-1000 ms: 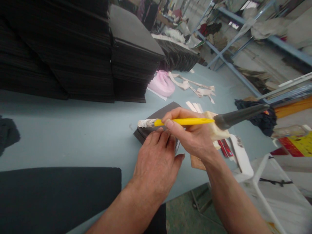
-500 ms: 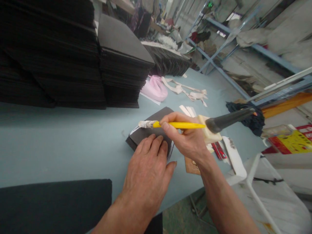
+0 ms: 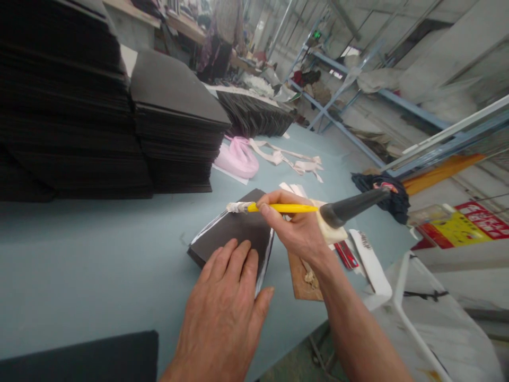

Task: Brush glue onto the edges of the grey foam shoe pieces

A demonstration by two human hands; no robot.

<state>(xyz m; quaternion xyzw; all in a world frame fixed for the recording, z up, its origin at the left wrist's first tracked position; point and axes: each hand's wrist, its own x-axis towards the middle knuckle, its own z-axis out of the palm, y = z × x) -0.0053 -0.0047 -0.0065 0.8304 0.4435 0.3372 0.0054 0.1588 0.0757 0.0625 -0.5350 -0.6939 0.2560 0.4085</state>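
Observation:
Flat on a small stack of black sheets [image 3: 238,228] lies my left hand [image 3: 226,297], its fingers stretched out over the top sheet. My right hand [image 3: 292,225] pinches a brush with a yellow handle [image 3: 278,208]. The brush's bristles, caked white, touch the stack's upper left edge. White paste lines that edge and the right edge of the stack. Behind my right hand stands a cream-coloured container [image 3: 334,233] with a dark grey conical piece [image 3: 353,208] beside it; my hand hides part of them.
Tall piles of black sheets [image 3: 175,143] stand at the back left. A pink cloth [image 3: 240,159] and pale strips [image 3: 278,156] lie behind the stack. To the right are a brown board [image 3: 302,276], a red item [image 3: 347,255] and a white holder [image 3: 371,265]. Another person [image 3: 225,32] stands far back.
The brush has moved along the upper left edge, away from the near corner, and more white paste shows there. My left hand stays flat on the stack. The view has shifted.

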